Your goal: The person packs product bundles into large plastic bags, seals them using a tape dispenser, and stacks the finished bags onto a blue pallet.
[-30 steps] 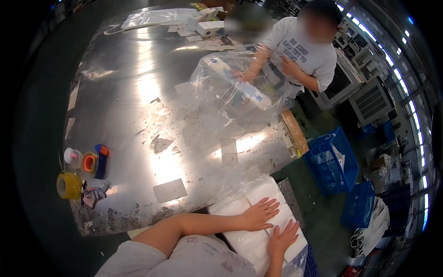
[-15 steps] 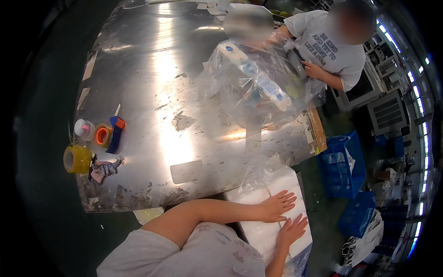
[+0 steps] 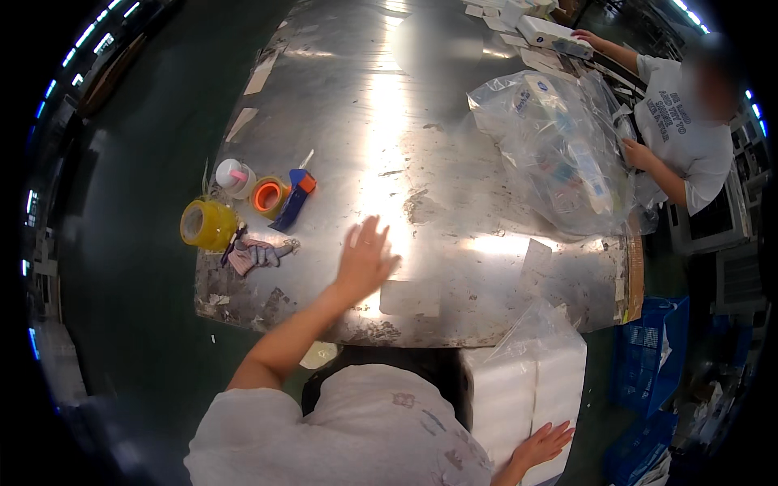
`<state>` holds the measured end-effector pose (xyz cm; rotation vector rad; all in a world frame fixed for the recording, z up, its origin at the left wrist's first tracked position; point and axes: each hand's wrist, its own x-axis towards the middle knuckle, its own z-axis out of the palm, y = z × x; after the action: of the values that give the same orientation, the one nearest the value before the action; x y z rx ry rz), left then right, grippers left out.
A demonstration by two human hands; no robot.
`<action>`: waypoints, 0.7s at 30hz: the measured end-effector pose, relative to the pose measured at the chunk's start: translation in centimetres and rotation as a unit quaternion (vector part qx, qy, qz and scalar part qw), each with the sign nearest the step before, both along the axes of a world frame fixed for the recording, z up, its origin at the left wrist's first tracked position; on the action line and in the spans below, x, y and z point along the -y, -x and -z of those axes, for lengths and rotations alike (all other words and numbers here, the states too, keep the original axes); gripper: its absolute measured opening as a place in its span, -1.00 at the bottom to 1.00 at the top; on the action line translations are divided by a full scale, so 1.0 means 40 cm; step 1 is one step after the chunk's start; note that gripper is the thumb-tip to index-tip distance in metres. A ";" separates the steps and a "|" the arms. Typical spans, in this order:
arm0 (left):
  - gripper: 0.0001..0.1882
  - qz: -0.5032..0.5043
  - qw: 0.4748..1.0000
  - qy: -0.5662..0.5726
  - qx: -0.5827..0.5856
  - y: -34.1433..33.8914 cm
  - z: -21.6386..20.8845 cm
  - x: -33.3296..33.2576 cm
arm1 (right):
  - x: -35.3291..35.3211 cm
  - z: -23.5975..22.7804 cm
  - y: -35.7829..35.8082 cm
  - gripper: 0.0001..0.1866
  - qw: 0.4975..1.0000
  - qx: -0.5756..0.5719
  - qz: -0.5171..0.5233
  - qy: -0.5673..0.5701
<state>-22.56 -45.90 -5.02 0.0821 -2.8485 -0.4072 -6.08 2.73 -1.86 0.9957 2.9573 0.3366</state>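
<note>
My left hand is over the near middle of the metal table, fingers spread and holding nothing; I cannot tell whether it touches the surface. My right hand lies flat, fingers outstretched, on the near end of a white bundle. The bundle stands by the table's front edge, and a clear plastic bag covers its far part. Left of my left hand are a blue and orange tape dispenser, a roll of tape with an orange core, a yellow tape roll and a crumpled glove.
Across the table on the right, a co-worker's hand is at a large clear bag with packs inside; the other hand touches a white pack. A white container stands beside the tape. Blue crates sit on the floor at right.
My left hand has left the white bundle and swung left over the table. My right hand stays on the bundle. The co-worker's one hand has reached to a white pack. The view has turned.
</note>
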 end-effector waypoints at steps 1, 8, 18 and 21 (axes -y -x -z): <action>-0.40 -0.089 0.995 0.024 0.022 -0.007 0.022 0.081 | 0.012 -0.013 0.003 -0.39 1.000 0.002 0.008 0.004; -0.29 -0.293 0.949 0.108 0.036 -0.074 0.235 0.469 | 0.012 -0.025 0.019 -0.40 0.995 -0.059 -0.037 0.069; -0.26 -0.307 0.951 0.046 0.014 -0.040 0.199 0.506 | 0.020 -0.017 0.004 -0.37 0.988 -0.110 -0.051 0.095; -0.37 -0.322 0.936 0.094 0.108 -0.064 0.227 0.532 | 0.021 -0.013 -0.002 -0.37 0.988 -0.110 -0.054 0.094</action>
<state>-20.01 -67.16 -14.08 1.0428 -2.8253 0.0187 -5.99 1.91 -1.34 0.9079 3.1705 -0.0562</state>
